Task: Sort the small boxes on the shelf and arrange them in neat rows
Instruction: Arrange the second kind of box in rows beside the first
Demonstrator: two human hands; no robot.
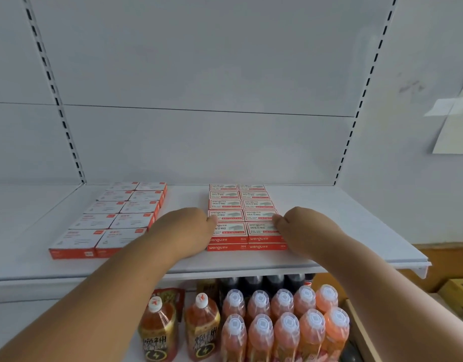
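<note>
Two blocks of small red-and-white boxes lie on the white shelf (356, 231). The left block (115, 220) is two columns of flat boxes running front to back. The right block, staple boxes (242, 218), is two columns stacked two high at the front. My left hand (191, 231) presses against the left side of the staple block, thumb tip at its top edge. My right hand (301, 231) presses against the block's right side in the same way. Both hands squeeze the block between them; the fingers are hidden behind the knuckles.
Below the shelf stand orange drink bottles (285, 322) with clear caps, two amber bottles (180, 330) and dark bottles behind. A yellow carton (458, 293) sits at the lower right. Slotted uprights frame the white back panel. A paper sheet (452, 121) hangs on the right wall.
</note>
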